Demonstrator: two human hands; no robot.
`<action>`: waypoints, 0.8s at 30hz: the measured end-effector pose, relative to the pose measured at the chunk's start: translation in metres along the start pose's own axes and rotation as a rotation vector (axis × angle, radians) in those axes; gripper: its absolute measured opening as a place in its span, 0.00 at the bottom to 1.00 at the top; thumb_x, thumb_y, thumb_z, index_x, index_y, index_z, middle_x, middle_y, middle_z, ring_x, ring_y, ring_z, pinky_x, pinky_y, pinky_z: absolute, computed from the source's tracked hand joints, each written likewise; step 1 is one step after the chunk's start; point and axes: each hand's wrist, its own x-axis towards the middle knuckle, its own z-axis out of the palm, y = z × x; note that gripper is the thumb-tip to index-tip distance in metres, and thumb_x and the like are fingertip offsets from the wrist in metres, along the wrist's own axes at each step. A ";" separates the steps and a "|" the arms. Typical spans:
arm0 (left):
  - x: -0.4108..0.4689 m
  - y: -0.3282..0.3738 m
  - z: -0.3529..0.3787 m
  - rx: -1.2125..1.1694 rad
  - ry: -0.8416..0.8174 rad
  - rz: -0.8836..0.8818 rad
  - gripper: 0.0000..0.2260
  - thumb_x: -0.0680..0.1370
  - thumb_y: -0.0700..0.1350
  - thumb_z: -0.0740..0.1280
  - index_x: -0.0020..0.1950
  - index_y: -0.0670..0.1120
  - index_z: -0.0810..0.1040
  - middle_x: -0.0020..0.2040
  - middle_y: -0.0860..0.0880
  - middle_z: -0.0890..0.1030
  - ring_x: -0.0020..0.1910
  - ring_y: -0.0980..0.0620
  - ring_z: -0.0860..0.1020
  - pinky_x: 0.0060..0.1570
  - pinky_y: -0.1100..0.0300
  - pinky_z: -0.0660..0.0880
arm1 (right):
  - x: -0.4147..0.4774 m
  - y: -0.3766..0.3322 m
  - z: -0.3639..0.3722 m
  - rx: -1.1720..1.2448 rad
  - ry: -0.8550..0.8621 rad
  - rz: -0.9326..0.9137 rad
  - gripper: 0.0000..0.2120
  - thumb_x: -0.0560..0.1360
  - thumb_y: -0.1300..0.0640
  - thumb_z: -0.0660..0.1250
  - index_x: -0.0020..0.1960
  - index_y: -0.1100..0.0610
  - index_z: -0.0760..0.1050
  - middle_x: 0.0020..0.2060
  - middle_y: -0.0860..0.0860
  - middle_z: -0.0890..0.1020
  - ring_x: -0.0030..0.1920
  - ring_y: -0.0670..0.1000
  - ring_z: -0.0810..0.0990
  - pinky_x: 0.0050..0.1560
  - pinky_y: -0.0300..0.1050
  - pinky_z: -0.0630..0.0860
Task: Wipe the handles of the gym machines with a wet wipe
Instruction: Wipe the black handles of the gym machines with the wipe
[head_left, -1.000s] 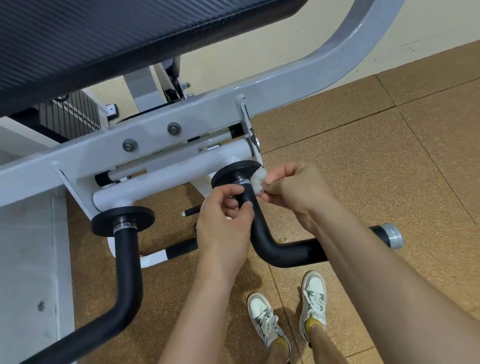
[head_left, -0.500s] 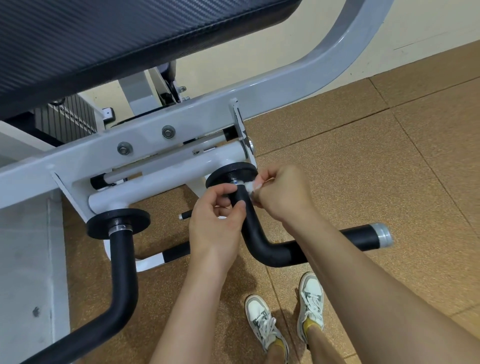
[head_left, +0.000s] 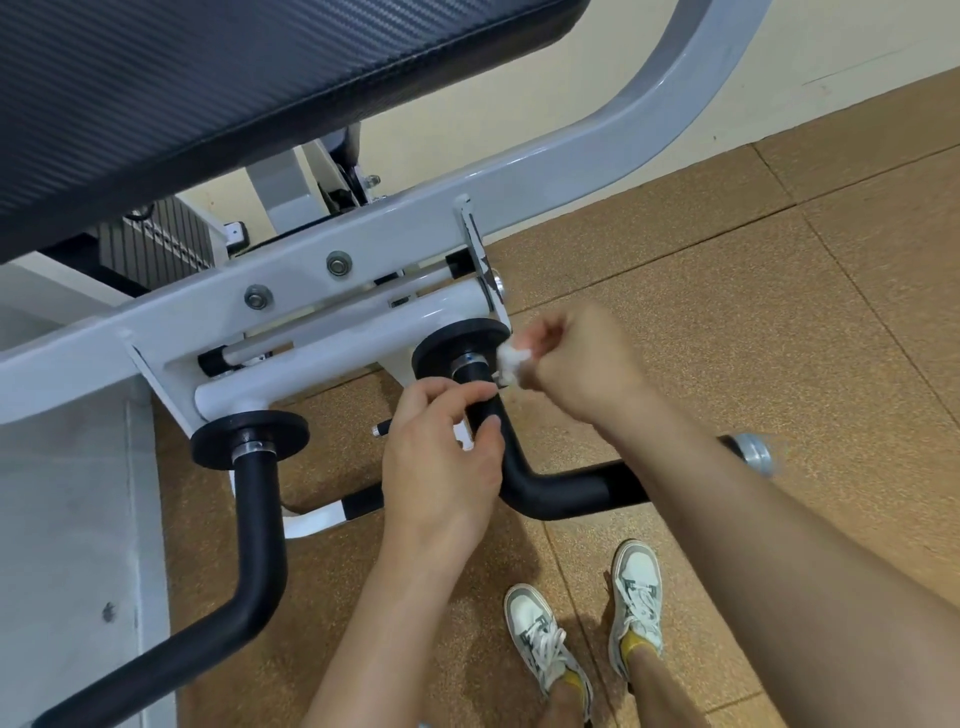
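At the top of the right black handle (head_left: 524, 483), just under its round black collar (head_left: 460, 348), we see the right hand (head_left: 582, 364) closed around a bunched white wet wipe (head_left: 511, 361), which it presses against the handle's side. The left hand (head_left: 441, 462) curls loosely around the same handle a little lower, thumb and fingers touching the grip. The left black handle (head_left: 254, 551) hangs untouched from the grey machine frame (head_left: 415, 234), above a brown floor (head_left: 779, 312).
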 end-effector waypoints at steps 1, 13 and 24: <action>0.000 0.001 0.000 0.023 0.009 0.024 0.12 0.75 0.43 0.69 0.57 0.53 0.80 0.51 0.60 0.71 0.52 0.59 0.74 0.54 0.58 0.76 | 0.001 -0.001 0.005 0.044 0.041 -0.028 0.10 0.67 0.63 0.74 0.32 0.52 0.77 0.33 0.49 0.82 0.38 0.51 0.82 0.44 0.52 0.82; -0.006 0.042 -0.001 0.359 -0.228 0.234 0.07 0.76 0.48 0.66 0.50 0.56 0.82 0.42 0.59 0.81 0.46 0.60 0.76 0.47 0.60 0.74 | -0.035 0.009 -0.085 -0.052 -0.191 -0.110 0.14 0.71 0.69 0.68 0.44 0.49 0.79 0.37 0.49 0.78 0.39 0.49 0.77 0.46 0.46 0.76; -0.061 0.161 0.004 -0.668 -0.305 0.034 0.09 0.67 0.47 0.73 0.46 0.50 0.83 0.42 0.52 0.85 0.42 0.56 0.83 0.40 0.67 0.76 | -0.134 -0.010 -0.157 0.698 -0.089 -0.041 0.05 0.60 0.60 0.74 0.36 0.58 0.83 0.31 0.54 0.82 0.32 0.49 0.80 0.37 0.39 0.77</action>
